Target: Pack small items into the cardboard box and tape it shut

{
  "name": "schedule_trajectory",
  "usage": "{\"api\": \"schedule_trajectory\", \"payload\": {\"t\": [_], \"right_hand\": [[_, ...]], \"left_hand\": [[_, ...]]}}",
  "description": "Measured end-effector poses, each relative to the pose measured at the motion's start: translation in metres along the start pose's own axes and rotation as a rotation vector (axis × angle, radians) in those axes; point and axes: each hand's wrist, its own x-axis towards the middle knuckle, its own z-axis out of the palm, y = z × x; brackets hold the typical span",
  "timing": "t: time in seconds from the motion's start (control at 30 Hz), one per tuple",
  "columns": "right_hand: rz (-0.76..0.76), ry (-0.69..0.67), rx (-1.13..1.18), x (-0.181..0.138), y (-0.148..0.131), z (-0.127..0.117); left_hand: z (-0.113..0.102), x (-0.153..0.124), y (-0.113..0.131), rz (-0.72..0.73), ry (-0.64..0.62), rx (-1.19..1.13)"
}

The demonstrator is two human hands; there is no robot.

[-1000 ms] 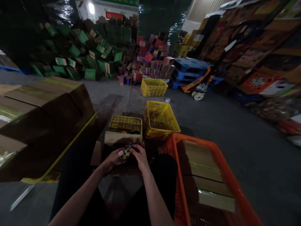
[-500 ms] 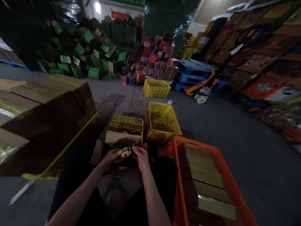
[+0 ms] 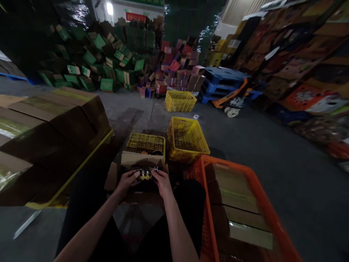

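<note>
"Over the open brown cardboard box [image 3: 142, 159], what is showing?"
"A small yellow-and-black object [image 3: 146, 175] is glinting in clear, shiny wrapping."
"How is it being gripped?"
"The bare left hand [image 3: 127, 181] and bare right hand [image 3: 163, 182] are pinching it at opposite ends."

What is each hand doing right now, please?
Left hand: closed, holding one side of the shiny packet.
Right hand: closed, holding the packet's other side.
</note>
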Motion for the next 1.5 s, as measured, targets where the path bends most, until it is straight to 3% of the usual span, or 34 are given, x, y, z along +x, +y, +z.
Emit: {"api": "schedule_trajectory", "payload": {"t": [0.17,0.5,0.63,0.8,0.97,1.17,1.5], "right_hand": [[0.016,0.052,0.048,0.0,0.001,0.0],[0.077,0.028,0.025,0.0,-0.001,0.004],[0.087,0.064,-0.007,0.0,-0.003,0.002],[0.084,0.034,-0.063,-0.002,-0.001,0.003],[-0.055,-0.011,-0.054,0.002,0.0,0.002],[-0.159,0.054,-0.062,0.006,-0.003,-0.002],[-0.389,0.021,-0.466,0.0,-0.02,0.003]], "left_hand": [[-0.001,0.003,0.002,0.008,0.066,-0.06],[0.001,0.006,-0.001,0.089,0.153,-0.045],[0.005,0.004,0.001,-0.007,0.094,-0.05],[0.006,-0.002,0.001,-0.073,-0.091,-0.011],[0.002,0.001,-0.002,-0.047,-0.04,0.019],[0.0,0.0,-0.002,-0.016,-0.023,0.061],[0.002,0.001,0.003,-0.007,0.015,0.051]]}}
